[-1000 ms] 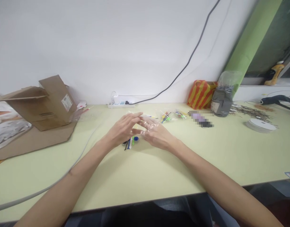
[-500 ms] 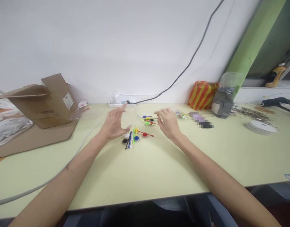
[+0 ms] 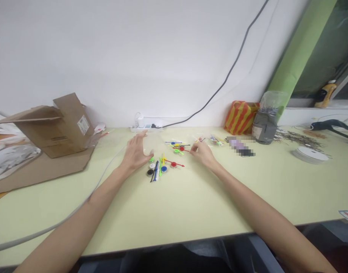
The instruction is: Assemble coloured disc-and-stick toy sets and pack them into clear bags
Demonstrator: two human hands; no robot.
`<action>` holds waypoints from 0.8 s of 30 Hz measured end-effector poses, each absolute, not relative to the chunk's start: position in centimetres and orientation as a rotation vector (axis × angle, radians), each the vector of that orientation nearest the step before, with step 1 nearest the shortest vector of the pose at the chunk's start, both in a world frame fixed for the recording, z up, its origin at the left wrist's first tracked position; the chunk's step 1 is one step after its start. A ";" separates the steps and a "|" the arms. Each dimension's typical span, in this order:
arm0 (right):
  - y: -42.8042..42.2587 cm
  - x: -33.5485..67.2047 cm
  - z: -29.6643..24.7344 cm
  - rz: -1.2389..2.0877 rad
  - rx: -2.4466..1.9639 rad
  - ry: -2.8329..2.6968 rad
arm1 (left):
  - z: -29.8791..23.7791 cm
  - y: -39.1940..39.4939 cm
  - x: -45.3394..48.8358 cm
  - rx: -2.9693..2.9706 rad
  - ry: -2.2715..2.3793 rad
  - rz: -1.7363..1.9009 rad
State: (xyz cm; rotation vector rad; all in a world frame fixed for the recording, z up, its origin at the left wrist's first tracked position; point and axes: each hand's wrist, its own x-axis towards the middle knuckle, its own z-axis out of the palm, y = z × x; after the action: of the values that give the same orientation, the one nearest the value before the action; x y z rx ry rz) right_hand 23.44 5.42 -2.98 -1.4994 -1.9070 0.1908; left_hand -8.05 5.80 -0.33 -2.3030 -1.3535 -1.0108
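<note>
Nearest you, the pale tabletop (image 3: pixel 168 212) runs up to a loose cluster of small plastic parts. A black disc (image 3: pixel 150 172), a white disc (image 3: pixel 152 166) and a blue disc (image 3: pixel 164 169) lie around a bunch of slim arrows (image 3: pixel 156 171); a red arrow (image 3: pixel 179 165) crosses a red disc (image 3: pixel 173 164), whether fitted or just resting you cannot tell. A green disc (image 3: pixel 151 160) sits at the cluster's far left.

Just beyond, your left hand (image 3: pixel 134 149) is spread wide, thumb well off the fingers, near the green disc; it has no visible hold on anything. Your right hand (image 3: pixel 203 154) is curled, fingertips close together by the tip of a second red arrow (image 3: pixel 186 151); whether it grips that tip is unclear.

Between your hands and slightly farther off lies a second group of arrows and discs, including a blue arrow (image 3: pixel 178 143).

As far as shows, these two groups are out on the table, the nearer one roughly gathered, the farther one more scattered. Past your right hand, a clear packet (image 3: pixel 217 141) of coloured parts looks unopened, so that seems left over. Behind everything stands a power strip (image 3: pixel 147 129).
</note>
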 end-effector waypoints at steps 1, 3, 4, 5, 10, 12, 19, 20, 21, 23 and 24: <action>5.5 23.5 -2.8 0.240 -1.462 -1.886 | -0.4 5.8 -8.0 -2.298 -1.354 -1.022; 5.5 23.6 -2.4 0.283 -1.402 -1.834 | -0.5 5.8 -8.0 -2.290 -1.354 -1.047; 5.5 23.6 -2.2 0.274 -1.377 -1.798 | -0.5 5.8 -7.9 -2.287 -1.354 -1.056; 5.4 23.6 -1.9 0.250 -1.346 -1.754 | -0.6 5.8 -7.9 -2.284 -1.352 -1.064; 3.5 22.2 -0.4 0.047 -1.070 -1.553 | -0.5 5.6 -7.6 -2.281 -1.294 -1.034; 2.3 21.3 0.3 -0.004 -0.973 -1.545 | -0.3 5.3 -7.3 -2.286 -1.254 -1.020; -0.4 17.2 0.6 -0.025 -0.788 -1.678 | 0.2 3.9 -5.4 -2.368 -1.097 -1.044; -0.5 16.7 0.5 -0.017 -0.781 -1.713 | 0.1 3.8 -5.2 -2.380 -1.090 -1.061; -0.5 16.4 0.3 -0.009 -0.778 -1.747 | 0.0 3.7 -5.0 -2.389 -1.094 -1.080; -0.2 16.3 -0.1 0.000 -0.795 -1.768 | -0.2 3.8 -5.0 -2.394 -1.135 -1.115; 0.2 16.5 -0.3 -0.002 -0.824 -1.751 | -0.3 3.8 -5.0 -2.388 -1.162 -1.127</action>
State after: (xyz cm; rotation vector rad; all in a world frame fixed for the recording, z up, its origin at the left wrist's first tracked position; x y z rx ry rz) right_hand 16.49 0.21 -0.31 -0.8244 -1.7515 -0.0019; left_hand -5.02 3.84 -0.28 -2.3883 -1.1620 -1.1266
